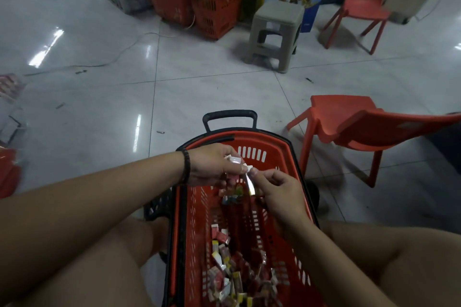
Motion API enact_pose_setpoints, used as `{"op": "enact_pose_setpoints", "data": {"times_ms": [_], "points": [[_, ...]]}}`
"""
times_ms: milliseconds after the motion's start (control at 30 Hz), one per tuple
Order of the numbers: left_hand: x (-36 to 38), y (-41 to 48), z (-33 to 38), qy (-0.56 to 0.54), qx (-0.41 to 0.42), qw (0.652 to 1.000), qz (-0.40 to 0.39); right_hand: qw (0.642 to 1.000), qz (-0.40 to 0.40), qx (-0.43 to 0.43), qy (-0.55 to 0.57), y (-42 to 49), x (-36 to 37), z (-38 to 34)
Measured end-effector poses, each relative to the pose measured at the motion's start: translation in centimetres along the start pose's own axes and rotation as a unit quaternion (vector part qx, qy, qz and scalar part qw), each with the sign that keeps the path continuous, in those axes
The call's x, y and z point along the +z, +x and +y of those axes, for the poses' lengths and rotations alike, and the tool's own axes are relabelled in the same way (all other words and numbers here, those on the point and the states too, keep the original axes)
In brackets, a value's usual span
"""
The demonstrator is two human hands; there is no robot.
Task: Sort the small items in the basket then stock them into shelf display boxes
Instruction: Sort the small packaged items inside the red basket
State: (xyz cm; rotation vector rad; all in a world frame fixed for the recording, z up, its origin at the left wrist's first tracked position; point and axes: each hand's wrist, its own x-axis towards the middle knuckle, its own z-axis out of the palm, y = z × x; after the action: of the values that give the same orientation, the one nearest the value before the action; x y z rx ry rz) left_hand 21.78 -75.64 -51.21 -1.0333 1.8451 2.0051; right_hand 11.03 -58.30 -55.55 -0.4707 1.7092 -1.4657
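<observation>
Red plastic basket [294,154] lay lengthwise below us, both hands busy over its far end.
Our left hand [209,162] gripped a small clutch of packets [234,158], fingers curled round them. Our right hand [277,192] pinched a pale strip [250,184], possibly a sachet, though blur hid its print. It hung toward 6 o'clock and touched that clutch. The loose small items [224,276] lay at 6 o'clock from both hands, heaped at the near end of the basket's 12-to-6 axis. We judged the right hand nearer for the next reach.
</observation>
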Motion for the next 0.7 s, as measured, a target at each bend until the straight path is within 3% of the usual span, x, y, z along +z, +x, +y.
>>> {"op": "enact_pose_setpoints", "data": {"times_ms": [100, 233, 367, 533, 600, 700], "points": [[-0.6, 2.0, 0.1, 0.064, -0.002, 0.998, 0.009, 1.0, 0.023, -0.006, -0.004, 0.7, 0.5, 0.6], [-1.7, 5.5, 0.6, 0.083, 0.007, 0.997, 0.002, 0.983, 0.022, 0.088, 0.157, 1.7, 1.0, 1.9], [-2.3, 9.5, 0.0, 0.145, 0.026, 0.989, -0.02, 0.944, 0.135, 0.165, 0.253, 3.6, 2.1, 5.4], [-4.1, 12.8, -1.4, 0.388, 0.058, 0.918, -0.052, 0.885, 0.219, 0.288, 0.294, 5.2, 3.2, 10.7], [-4.9, 13.7, -2.1, 0.429, 0.052, 0.899, -0.075, 0.851, 0.248, 0.351, 0.302, 6.1, 3.7, 12.8], [-6.3, 14.8, -2.8, 0.462, 0.028, 0.879, -0.119, 0.839, 0.219, 0.394, 0.304, 8.3, 4.8, 15.3]]}}
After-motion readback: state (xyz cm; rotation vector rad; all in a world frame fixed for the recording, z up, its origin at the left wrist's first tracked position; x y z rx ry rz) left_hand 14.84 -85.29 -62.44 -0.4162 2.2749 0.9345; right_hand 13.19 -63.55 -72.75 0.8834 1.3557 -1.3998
